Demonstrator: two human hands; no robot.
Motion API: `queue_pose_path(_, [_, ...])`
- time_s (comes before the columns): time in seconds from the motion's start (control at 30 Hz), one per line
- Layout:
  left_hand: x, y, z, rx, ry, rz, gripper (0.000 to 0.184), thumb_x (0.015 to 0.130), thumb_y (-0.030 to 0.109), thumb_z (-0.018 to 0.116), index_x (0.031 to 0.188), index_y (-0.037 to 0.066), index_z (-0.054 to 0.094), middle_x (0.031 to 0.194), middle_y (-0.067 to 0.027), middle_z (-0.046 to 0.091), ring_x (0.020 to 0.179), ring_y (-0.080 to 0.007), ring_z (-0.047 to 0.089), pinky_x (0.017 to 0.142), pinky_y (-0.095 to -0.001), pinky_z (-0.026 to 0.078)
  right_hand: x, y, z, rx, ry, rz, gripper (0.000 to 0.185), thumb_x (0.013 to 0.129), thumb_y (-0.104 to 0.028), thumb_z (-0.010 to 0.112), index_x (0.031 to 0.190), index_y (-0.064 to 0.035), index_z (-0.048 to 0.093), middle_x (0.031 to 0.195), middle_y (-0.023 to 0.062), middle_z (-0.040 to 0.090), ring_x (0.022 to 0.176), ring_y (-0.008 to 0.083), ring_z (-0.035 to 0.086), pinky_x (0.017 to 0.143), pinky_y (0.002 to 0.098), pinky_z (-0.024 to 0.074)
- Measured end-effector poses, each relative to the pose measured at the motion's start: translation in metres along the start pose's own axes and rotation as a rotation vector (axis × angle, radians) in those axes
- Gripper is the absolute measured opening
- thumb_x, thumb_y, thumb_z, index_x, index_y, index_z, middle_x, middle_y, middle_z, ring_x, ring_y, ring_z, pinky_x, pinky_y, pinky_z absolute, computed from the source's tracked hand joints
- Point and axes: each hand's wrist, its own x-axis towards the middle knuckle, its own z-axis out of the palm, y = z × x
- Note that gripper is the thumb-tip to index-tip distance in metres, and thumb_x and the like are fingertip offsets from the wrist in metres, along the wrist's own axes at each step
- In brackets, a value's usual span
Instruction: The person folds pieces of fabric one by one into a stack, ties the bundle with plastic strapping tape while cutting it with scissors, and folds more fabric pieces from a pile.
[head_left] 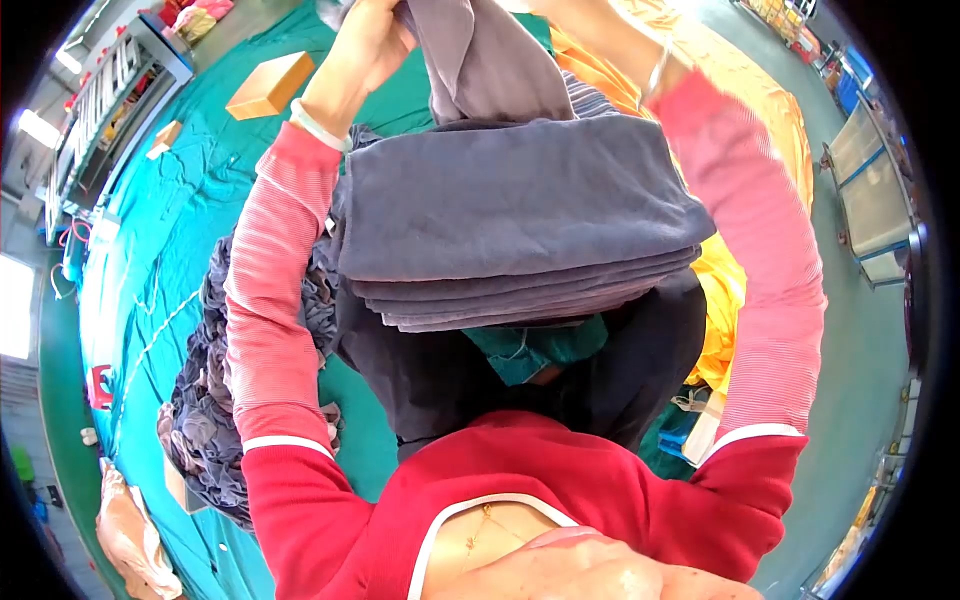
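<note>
Near the top edge my left hand (372, 48) is closed on a grey cloth (490, 65), which hangs down behind the stack. My right hand (590, 25) reaches in from the other side, toward the top of the same cloth. Its fingers are cut off by the frame, so its grip is hidden. Between my forearms a stack of folded dark grey cloths (520, 205) rests on my lap, its folded edges facing me. Behind it, striped fabric (590, 98) shows partly.
A heap of crumpled grey cloths (215, 400) lies to my left on a green sheet (190, 220). Two cardboard boxes, one larger (270, 86) and one smaller (164, 139), are further off. Yellow fabric (720, 300) spreads at my right, with a wheeled cart (875, 190) beyond.
</note>
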Motion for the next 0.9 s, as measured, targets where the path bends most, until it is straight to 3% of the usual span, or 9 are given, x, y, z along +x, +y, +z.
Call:
queue_pose_path(0.07, [-0.003, 0.009, 0.014, -0.012, -0.09, 0.028, 0.018, 0.093, 0.022, 0.056, 0.106, 0.009, 0.057, 0.097, -0.0031, 0.063, 0.089, -0.016, 0.062, 0.081, -0.0321, 0.052, -0.033, -0.023, 0.001, -0.224, -0.072, 0.184, 0.049, 0.074, -0.046, 0.072, 0.077, -0.0004, 0.054, 0.061, 0.0097, 0.051, 0.056, 0.0189, 0.051, 0.054, 0.0321, 0.0425])
queue_pose_path(0.17, [-0.001, 0.011, 0.015, -0.062, -0.163, 0.008, 0.022, 0.095, 0.024, 0.053, 0.108, 0.007, 0.057, 0.1, -0.006, 0.063, 0.089, -0.018, 0.062, 0.081, -0.0333, 0.053, -0.06, 0.0, 0.014, -0.393, -0.163, 0.122, 0.047, 0.075, -0.043, 0.07, 0.082, 0.0025, 0.058, 0.073, 0.0188, 0.06, 0.068, 0.0287, 0.061, 0.061, 0.0368, 0.0467])
queue_pose_path(0.2, [-0.002, 0.015, 0.017, -0.047, -0.223, -0.015, 0.023, 0.095, 0.024, 0.053, 0.108, 0.006, 0.057, 0.102, -0.0069, 0.063, 0.092, -0.0187, 0.062, 0.082, -0.0338, 0.052, -0.058, -0.002, 0.009, -0.229, -0.361, 0.29, 0.041, 0.08, -0.033, 0.067, 0.093, 0.0049, 0.06, 0.08, 0.0171, 0.064, 0.07, 0.0253, 0.063, 0.064, 0.0362, 0.0484])
queue_pose_path(0.33, [-0.01, 0.033, 0.023, 0.086, -0.231, -0.067, 0.027, 0.094, 0.021, 0.053, 0.113, 0.002, 0.056, 0.108, -0.0101, 0.063, 0.1, -0.0214, 0.061, 0.087, -0.0366, 0.05, -0.049, 0.021, 0.0, 0.68, -0.223, 0.716, 0.021, 0.083, -0.017, 0.061, 0.095, 0.0008, 0.063, 0.088, 0.0052, 0.065, 0.077, 0.0179, 0.063, 0.069, 0.0326, 0.0506])
queue_pose_path(0.43, [-0.011, 0.053, -0.002, 0.188, -0.124, -0.139, 0.032, 0.094, 0.025, 0.051, 0.113, -0.001, 0.058, 0.107, -0.0108, 0.065, 0.099, -0.0218, 0.062, 0.091, -0.0366, 0.047, -0.032, 0.029, -0.034, 0.923, 0.218, 0.796, 0.02, 0.085, -0.011, 0.048, 0.095, 0.0003, 0.061, 0.088, 0.0118, 0.065, 0.079, 0.0205, 0.063, 0.072, 0.0342, 0.0518])
queue_pose_path(0.5, [-0.013, 0.061, -0.025, 0.2, 0.007, -0.125, 0.031, 0.094, 0.025, 0.052, 0.111, 0.0, 0.059, 0.107, -0.01, 0.065, 0.098, -0.0206, 0.062, 0.09, -0.0352, 0.047, -0.018, 0.056, -0.064, 1.196, 0.018, 0.399, 0.024, 0.087, -0.01, 0.041, 0.094, 0.0038, 0.06, 0.089, 0.0149, 0.065, 0.081, 0.0224, 0.064, 0.074, 0.036, 0.0526])
queue_pose_path(0.7, [-0.005, 0.082, -0.073, 0.176, 0.111, 0.242, 0.018, 0.089, 0.014, 0.059, 0.107, 0.015, 0.06, 0.097, 0.0032, 0.061, 0.092, -0.0123, 0.057, 0.086, -0.03, 0.045, -0.033, 0.094, -0.132, 1.12, 0.173, 0.645, 0.03, 0.092, -0.011, 0.038, 0.103, 0.0093, 0.057, 0.095, 0.0161, 0.064, 0.086, 0.0237, 0.063, 0.083, 0.0355, 0.0515])
queue_pose_path(0.8, [0.03, 0.083, -0.133, -0.36, -0.039, 0.109, 0.024, 0.087, 0.01, 0.062, 0.108, 0.021, 0.058, 0.094, 0.0071, 0.058, 0.09, -0.0088, 0.055, 0.082, -0.0278, 0.044, -0.041, 0.072, -0.134, 0.898, 0.185, 0.52, 0.029, 0.093, -0.013, 0.04, 0.105, 0.0058, 0.059, 0.098, 0.0133, 0.064, 0.086, 0.0206, 0.062, 0.082, 0.0341, 0.0507])
queue_pose_path(0.9, [0.019, 0.085, -0.112, 0.083, -0.288, 0.461, 0.02, 0.089, 0.015, 0.061, 0.108, 0.018, 0.059, 0.096, 0.0069, 0.059, 0.09, -0.0071, 0.055, 0.079, -0.0252, 0.043, -0.048, 0.139, -0.173, 0.912, 0.179, 0.522, 0.027, 0.094, -0.014, 0.042, 0.108, -0.0007, 0.06, 0.104, 0.0099, 0.063, 0.088, 0.0171, 0.06, 0.08, 0.0318, 0.0494])
